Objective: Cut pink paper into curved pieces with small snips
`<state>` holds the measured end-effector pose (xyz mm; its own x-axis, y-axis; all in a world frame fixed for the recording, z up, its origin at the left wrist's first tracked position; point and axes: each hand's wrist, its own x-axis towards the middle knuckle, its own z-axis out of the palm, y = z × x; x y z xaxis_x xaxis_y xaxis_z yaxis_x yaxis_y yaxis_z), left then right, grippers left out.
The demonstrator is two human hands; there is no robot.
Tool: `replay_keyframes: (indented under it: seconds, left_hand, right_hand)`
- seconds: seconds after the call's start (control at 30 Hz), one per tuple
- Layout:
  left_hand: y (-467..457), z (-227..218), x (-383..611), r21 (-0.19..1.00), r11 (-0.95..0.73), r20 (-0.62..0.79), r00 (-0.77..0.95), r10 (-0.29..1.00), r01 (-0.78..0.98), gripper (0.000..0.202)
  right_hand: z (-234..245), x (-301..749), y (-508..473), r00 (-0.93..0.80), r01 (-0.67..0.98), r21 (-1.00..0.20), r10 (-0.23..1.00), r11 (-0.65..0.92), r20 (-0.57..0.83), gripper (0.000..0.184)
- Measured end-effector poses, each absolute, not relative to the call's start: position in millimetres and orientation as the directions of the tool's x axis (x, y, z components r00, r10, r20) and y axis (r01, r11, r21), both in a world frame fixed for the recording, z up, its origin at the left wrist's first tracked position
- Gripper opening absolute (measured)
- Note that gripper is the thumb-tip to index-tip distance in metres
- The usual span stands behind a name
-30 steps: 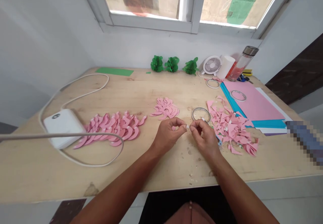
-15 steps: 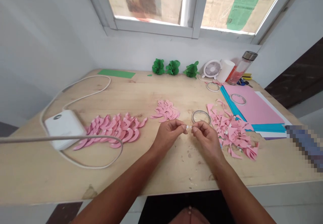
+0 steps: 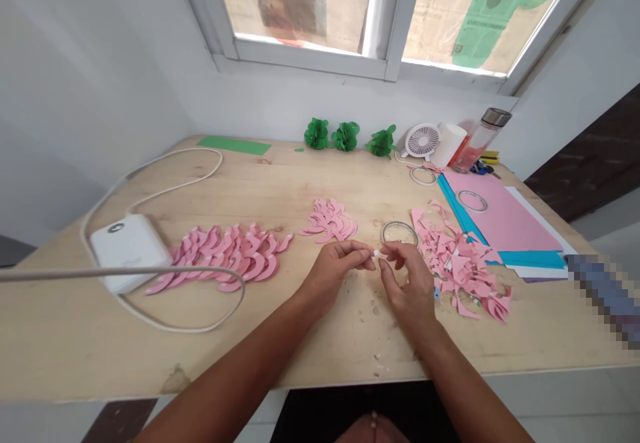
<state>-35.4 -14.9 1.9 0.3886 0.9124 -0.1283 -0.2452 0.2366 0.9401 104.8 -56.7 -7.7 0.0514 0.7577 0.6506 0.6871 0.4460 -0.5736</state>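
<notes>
My left hand (image 3: 337, 270) pinches a tiny white bit (image 3: 375, 253), possibly tape, between thumb and forefinger. My right hand (image 3: 407, 286) is just right of that bit, its fingers parted and nothing visible in them. A clear tape roll (image 3: 399, 233) lies just beyond my hands. To the left are a small heap of curved pink paper pieces (image 3: 329, 221) and a long overlapping row of them (image 3: 220, 260). A pile of pink paper scraps (image 3: 460, 263) lies to the right of my right hand.
The wooden table (image 3: 280, 183) holds a white power unit (image 3: 129, 251) with a pale cable (image 3: 150, 163), and a pink sheet (image 3: 495, 210) over blue sheets. Green paper balls (image 3: 345, 136), a small white fan (image 3: 423, 141) and a glass bottle (image 3: 480, 140) stand along the back wall.
My right hand has drawn back from the white bit and its fingers have parted. The left hand still pinches the bit. The view has tilted slightly.
</notes>
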Motion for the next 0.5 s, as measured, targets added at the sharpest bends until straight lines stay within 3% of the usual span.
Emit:
replay_keyframes:
  seconds: [0.2, 0.5]
  left_hand:
    - [-14.7, 2.6, -34.8, 0.912, 0.305, -0.167, 0.432, 0.886, -0.273, 0.016]
    - [-16.6, 0.6, -35.2, 0.927, 0.269, -0.124, 0.464, 0.877, -0.261, 0.017]
  right_hand:
    - [-9.7, 105.4, -55.1, -0.014, 0.743, -0.474, 0.718, 0.473, 0.696, 0.022]
    - [-10.2, 106.5, -54.5, -0.046, 0.787, -0.387, 0.670, 0.481, 0.741, 0.025]
